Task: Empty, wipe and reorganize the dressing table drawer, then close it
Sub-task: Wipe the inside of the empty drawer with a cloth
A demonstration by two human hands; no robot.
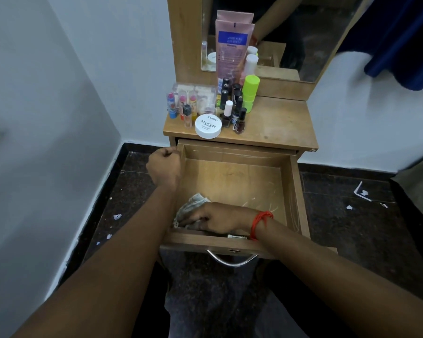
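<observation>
The drawer [232, 176] stands pulled out from the dressing table [279, 123]. The left hand [165, 167], arm stretched forward, curls its fingers over the drawer's left wall. The right hand [215, 217] lies in the near left corner, fingers nearly straight, pressing a cloth [192, 203] on the bottom.

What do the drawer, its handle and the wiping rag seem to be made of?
Drawer: likely laminated wood board, matte, grain visible.
Handle: probably metal, polished, with bright glints.
Rag: soft cloth, pale, crumpled in folds.
</observation>
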